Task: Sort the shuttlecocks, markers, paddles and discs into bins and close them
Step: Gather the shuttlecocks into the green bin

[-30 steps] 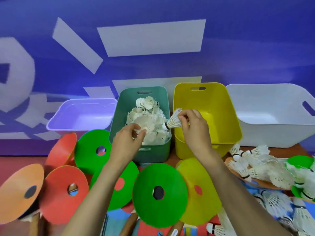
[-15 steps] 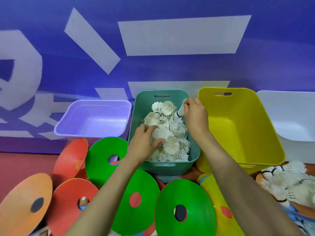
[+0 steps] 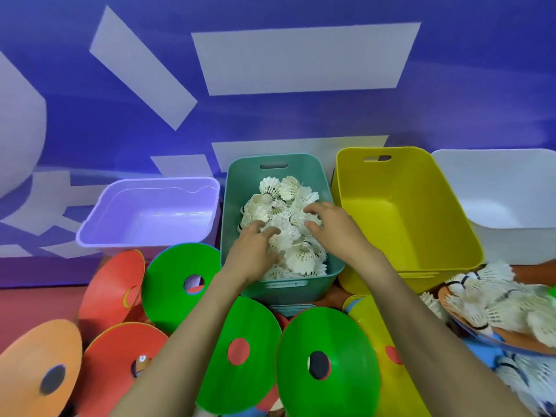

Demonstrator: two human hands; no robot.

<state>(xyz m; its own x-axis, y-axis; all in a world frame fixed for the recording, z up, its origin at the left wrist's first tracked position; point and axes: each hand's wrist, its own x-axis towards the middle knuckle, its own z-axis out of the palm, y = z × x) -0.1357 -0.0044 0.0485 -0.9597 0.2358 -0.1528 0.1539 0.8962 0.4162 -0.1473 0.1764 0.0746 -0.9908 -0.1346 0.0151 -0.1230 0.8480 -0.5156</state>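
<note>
A teal bin (image 3: 240,188) in the middle holds a heap of white shuttlecocks (image 3: 282,194). Both my hands are inside it. My left hand (image 3: 252,254) lies on the heap near the bin's front left, fingers spread over the feathers. My right hand (image 3: 331,227) rests palm down on the heap's right side, fingers loosely extended, holding nothing. More loose shuttlecocks (image 3: 493,302) lie on an orange disc at the right. Flat discs with centre holes lie in front: green (image 3: 328,362), red (image 3: 114,365), orange (image 3: 36,371), yellow (image 3: 391,371).
A lilac bin (image 3: 150,215) stands left of the teal one. A yellow bin (image 3: 403,218) and a white bin (image 3: 505,191) stand to its right. All three look empty. A blue and white wall rises just behind the bins.
My right hand has let go of the shuttlecock it carried into the teal bin and now lies flat on the heap. The left hand moved deeper in. The view came closer.
</note>
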